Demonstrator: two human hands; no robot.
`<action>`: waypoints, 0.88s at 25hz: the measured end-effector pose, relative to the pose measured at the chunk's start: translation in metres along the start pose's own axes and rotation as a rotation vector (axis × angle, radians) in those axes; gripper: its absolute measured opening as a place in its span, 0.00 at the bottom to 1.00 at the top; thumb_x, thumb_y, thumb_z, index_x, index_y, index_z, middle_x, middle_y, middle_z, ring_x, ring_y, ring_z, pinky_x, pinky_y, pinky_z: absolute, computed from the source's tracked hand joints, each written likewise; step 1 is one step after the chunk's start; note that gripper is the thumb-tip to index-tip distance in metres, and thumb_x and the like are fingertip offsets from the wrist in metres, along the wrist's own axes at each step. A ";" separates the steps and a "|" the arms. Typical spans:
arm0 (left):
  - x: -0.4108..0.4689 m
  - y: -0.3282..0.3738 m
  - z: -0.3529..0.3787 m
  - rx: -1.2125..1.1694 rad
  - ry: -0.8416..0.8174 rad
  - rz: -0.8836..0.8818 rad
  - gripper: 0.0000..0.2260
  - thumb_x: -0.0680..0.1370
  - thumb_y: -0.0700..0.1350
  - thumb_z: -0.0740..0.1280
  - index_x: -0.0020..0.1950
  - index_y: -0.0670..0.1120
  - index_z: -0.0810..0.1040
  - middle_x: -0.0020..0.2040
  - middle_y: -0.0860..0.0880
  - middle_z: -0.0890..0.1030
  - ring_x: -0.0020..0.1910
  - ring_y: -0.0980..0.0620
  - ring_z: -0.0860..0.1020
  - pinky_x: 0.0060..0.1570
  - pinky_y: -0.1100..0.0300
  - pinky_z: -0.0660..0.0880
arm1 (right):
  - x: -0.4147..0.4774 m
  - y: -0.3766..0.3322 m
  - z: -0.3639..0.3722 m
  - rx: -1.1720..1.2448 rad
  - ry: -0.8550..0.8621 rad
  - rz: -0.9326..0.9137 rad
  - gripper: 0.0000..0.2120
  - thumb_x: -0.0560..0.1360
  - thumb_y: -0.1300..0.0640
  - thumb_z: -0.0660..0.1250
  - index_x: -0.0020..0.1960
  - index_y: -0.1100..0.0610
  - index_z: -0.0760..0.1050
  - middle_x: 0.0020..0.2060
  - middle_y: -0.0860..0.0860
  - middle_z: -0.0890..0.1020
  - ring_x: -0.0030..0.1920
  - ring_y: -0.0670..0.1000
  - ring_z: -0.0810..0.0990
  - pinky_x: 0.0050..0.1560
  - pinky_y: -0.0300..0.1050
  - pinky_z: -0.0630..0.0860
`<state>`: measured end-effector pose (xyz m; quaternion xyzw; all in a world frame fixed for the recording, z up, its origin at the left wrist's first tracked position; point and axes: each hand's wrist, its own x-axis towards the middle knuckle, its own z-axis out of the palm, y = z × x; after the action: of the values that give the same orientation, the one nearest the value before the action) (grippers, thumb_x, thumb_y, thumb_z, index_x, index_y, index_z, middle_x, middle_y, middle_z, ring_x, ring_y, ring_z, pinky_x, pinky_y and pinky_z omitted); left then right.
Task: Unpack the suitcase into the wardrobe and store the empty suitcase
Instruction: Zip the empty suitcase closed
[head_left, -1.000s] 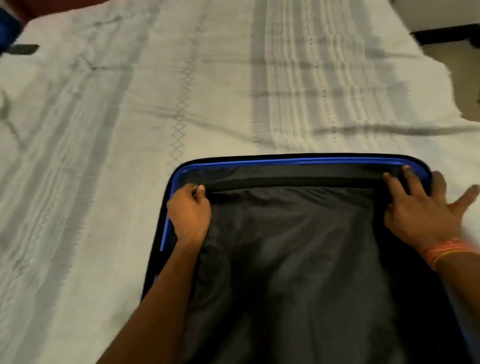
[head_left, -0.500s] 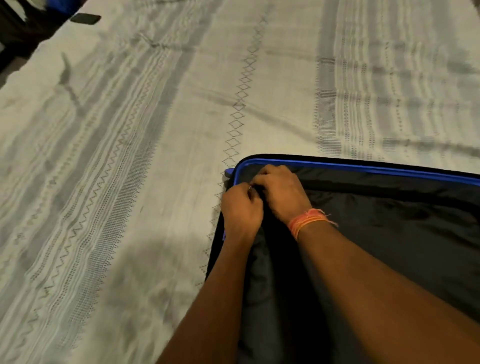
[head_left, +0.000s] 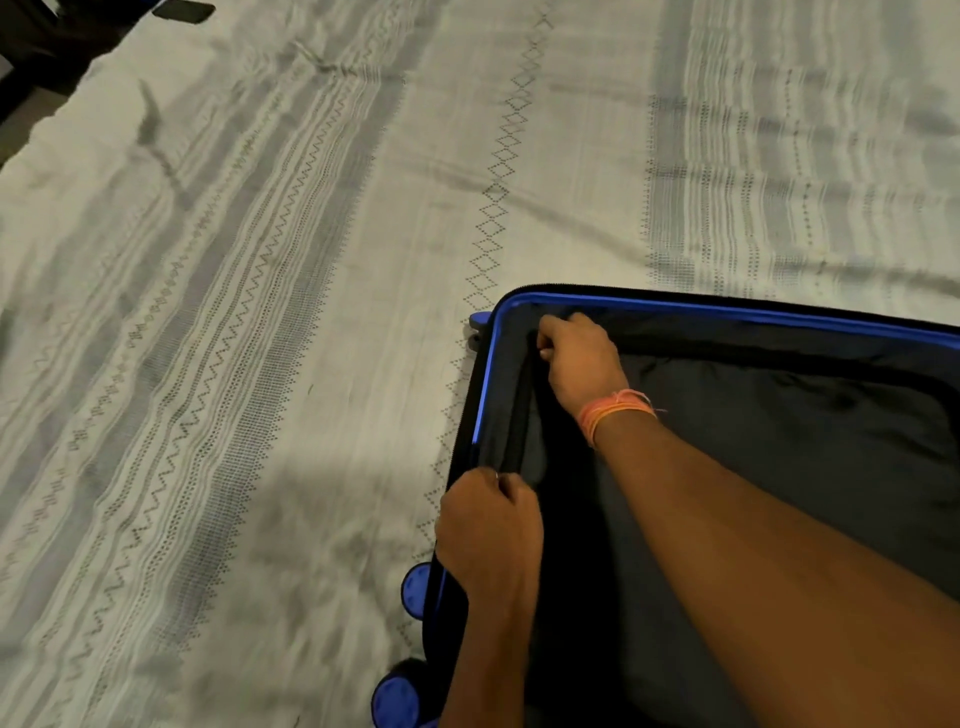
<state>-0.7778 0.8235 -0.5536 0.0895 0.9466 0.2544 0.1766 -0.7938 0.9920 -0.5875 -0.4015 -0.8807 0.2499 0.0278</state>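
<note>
While hands (head_left: 488, 525) (head_left: 582, 358) at suitcase lining (head_left: 779, 441), bedspread (head_left: 260, 312) leftward.

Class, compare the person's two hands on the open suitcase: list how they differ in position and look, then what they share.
The right hand grips at the far corner of the suitcase; the left hand grips nearer, along the left side. The right wrist wears an orange band; the left wrist is bare. The right arm crosses the black lining; the left arm follows the left edge. Both hands are curled on the lining's edge.
</note>
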 end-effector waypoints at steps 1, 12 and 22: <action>-0.008 -0.012 -0.002 0.030 -0.015 -0.003 0.16 0.76 0.45 0.62 0.29 0.47 0.64 0.29 0.50 0.69 0.30 0.49 0.70 0.31 0.59 0.63 | -0.013 0.001 0.007 0.019 -0.048 0.035 0.08 0.76 0.63 0.60 0.53 0.60 0.76 0.53 0.60 0.74 0.53 0.63 0.75 0.52 0.49 0.71; -0.052 -0.066 -0.036 -0.130 -0.026 -0.200 0.14 0.75 0.44 0.63 0.29 0.42 0.73 0.29 0.46 0.75 0.29 0.48 0.73 0.30 0.57 0.67 | -0.146 -0.045 0.052 0.329 -0.248 0.361 0.17 0.73 0.43 0.68 0.41 0.58 0.73 0.41 0.58 0.81 0.42 0.58 0.81 0.44 0.47 0.79; -0.102 -0.103 -0.057 -0.099 -0.101 -0.253 0.14 0.76 0.53 0.68 0.32 0.49 0.77 0.32 0.52 0.77 0.31 0.55 0.73 0.31 0.61 0.66 | -0.185 -0.050 0.042 0.340 -0.224 0.293 0.10 0.76 0.48 0.65 0.42 0.54 0.72 0.44 0.56 0.81 0.46 0.58 0.80 0.45 0.46 0.75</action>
<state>-0.7133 0.6833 -0.5306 -0.0266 0.9264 0.2718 0.2591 -0.7140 0.8132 -0.5730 -0.4840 -0.7561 0.4388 -0.0393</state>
